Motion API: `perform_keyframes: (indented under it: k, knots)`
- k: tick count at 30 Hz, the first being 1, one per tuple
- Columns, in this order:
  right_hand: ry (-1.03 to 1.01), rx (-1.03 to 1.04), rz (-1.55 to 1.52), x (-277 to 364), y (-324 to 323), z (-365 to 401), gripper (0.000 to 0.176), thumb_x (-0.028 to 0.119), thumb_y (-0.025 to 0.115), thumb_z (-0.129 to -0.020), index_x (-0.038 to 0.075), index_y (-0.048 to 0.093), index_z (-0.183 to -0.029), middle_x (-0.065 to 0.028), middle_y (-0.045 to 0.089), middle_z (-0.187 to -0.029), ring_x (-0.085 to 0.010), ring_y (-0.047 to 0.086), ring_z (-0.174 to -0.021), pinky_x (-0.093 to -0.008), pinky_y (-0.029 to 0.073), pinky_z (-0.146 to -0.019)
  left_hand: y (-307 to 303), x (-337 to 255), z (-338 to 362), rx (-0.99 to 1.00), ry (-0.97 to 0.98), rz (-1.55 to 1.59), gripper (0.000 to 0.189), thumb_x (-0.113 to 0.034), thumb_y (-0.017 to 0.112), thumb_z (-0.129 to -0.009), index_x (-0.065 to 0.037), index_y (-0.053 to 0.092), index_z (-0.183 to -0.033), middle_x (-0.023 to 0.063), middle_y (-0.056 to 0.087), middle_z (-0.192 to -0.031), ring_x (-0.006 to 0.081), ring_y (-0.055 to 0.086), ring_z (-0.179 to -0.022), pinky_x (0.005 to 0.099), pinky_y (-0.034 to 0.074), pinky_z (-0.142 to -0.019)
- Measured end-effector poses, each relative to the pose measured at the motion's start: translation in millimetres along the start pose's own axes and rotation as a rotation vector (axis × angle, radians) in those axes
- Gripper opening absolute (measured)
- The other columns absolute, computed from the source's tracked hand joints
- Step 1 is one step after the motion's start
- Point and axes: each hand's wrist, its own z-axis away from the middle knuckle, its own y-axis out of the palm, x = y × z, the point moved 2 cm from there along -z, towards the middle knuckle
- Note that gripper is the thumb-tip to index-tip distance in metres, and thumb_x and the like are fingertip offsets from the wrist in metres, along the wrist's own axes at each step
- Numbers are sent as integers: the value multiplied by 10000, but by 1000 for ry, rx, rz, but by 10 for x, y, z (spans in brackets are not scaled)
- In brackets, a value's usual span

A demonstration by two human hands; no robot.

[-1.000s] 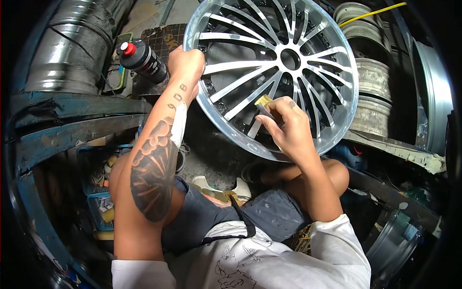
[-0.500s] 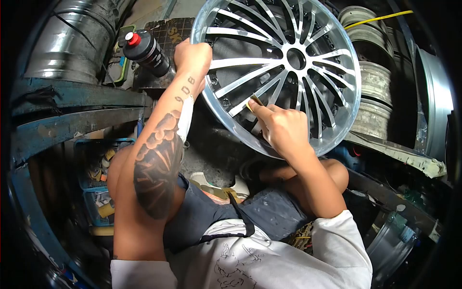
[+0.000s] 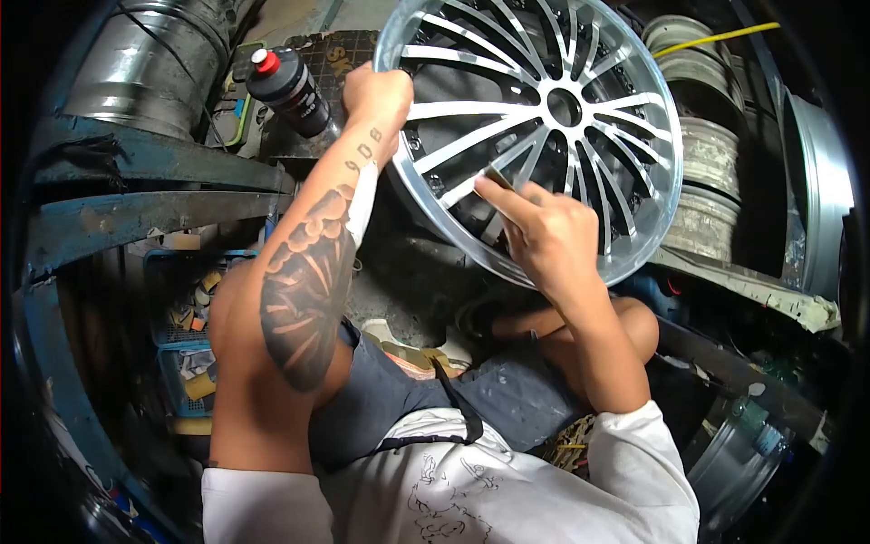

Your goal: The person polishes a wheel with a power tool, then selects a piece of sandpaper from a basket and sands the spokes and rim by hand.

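A large multi-spoke alloy wheel (image 3: 669,168) with bright silver spokes and dark gaps stands tilted in front of me. My left hand (image 3: 379,100) is closed around its left edge. Lower on the wheel, my right hand (image 3: 555,234) pinches a small folded piece of sandpaper (image 3: 497,176) at a lower-left spoke (image 3: 464,188). The index finger stretches along the sandpaper; my thumb is mostly hidden beneath the hand. Beside my left wrist stands a dark bottle (image 3: 292,95) with a red and white cap. A white strip (image 3: 362,207) shows along my left forearm.
Worn wheels (image 3: 698,154) are stacked at the right, with a yellow hose (image 3: 716,38) above. A big metal barrel shape (image 3: 140,77) lies at upper left, above blue metal beams (image 3: 154,218). Blue baskets (image 3: 177,343) of scraps sit low on the left.
My right hand and the sandpaper have shifted slightly up the spoke toward the hub. My left hand keeps its hold on the wheel's edge. The whole view has moved a little.
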Motion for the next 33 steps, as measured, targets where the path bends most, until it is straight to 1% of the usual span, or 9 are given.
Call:
perform_keyframes:
  k: [6, 8, 13, 16, 22, 24, 26, 28, 33]
  knots:
    - [-56, 120, 48, 16, 76, -9, 386, 92, 716, -788, 216, 788, -1146, -57, 612, -721, -277, 634, -592, -412, 509, -545, 30, -26, -1, -6, 43, -36, 148, 43, 522, -721, 22, 644, -803, 107, 604, -656, 200, 557, -552, 358, 424, -534]
    - [-77, -2, 57, 45, 82, -91, 316, 149, 658, -827, 208, 796, -1106, -37, 646, -750, -226, 683, -627, -389, 508, -534, 23, 12, -24, 65, -73, -1, 282, -12, 535, -788, 14, 747, -972, 184, 730, -905, 258, 716, -859, 383, 530, -782]
    - [-34, 195, 42, 14, 85, -41, 370, 83, 700, -800, 212, 787, -1135, -67, 654, -750, -280, 666, -610, -416, 516, -545, -3, -105, 90, 24, -46, -67, 269, 13, 543, -778, 3, 742, -957, 160, 732, -889, 249, 714, -834, 371, 530, -762]
    - [-36, 94, 6, -59, 249, -86, 378, 75, 679, -818, 221, 781, -1152, -58, 661, -747, -283, 680, -616, -408, 533, -553, 18, -91, 103, 38, -13, 45, 184, 30, 524, -709, 33, 665, -827, 121, 632, -661, 223, 600, -580, 380, 446, -549]
    - [-41, 75, 3, -48, 180, -145, 285, 93, 670, -866, 173, 762, -1124, -79, 690, -768, -289, 692, -654, -418, 532, -557, -11, -173, 157, 48, -87, -31, 317, 5, 527, -787, 2, 758, -1004, 176, 736, -915, 234, 707, -835, 363, 530, -781]
    - [8, 130, 11, -50, 194, -80, 273, 100, 670, -878, 176, 761, -1123, -79, 705, -762, -291, 694, -639, -416, 531, -551, 1, -132, 134, 44, -81, 20, 329, 8, 525, -788, 5, 759, -1018, 174, 734, -907, 245, 710, -833, 365, 529, -777]
    - [15, 249, 94, 37, 79, -89, 285, 92, 687, -869, 179, 757, -1131, -84, 724, -774, -300, 686, -608, -421, 530, -547, 11, -78, 78, 1, 43, -23, 140, 44, 524, -709, 34, 640, -785, 115, 608, -635, 194, 569, -560, 358, 422, -536]
    - [37, 9, -34, 53, 31, -166, 228, 143, 654, -924, 201, 765, -1114, -83, 731, -761, -294, 706, -614, -410, 539, -544, 13, -121, 109, 18, -20, 2, 154, 53, 516, -708, 31, 645, -789, 119, 613, -659, 199, 566, -558, 360, 418, -537]
    - [39, 244, 67, -36, 33, -90, 371, 131, 649, -830, 213, 770, -1171, -70, 705, -746, -293, 680, -582, -423, 519, -522, 21, -49, 56, -16, 35, -40, 173, 52, 528, -693, 26, 656, -806, 116, 621, -670, 211, 579, -568, 372, 431, -549]
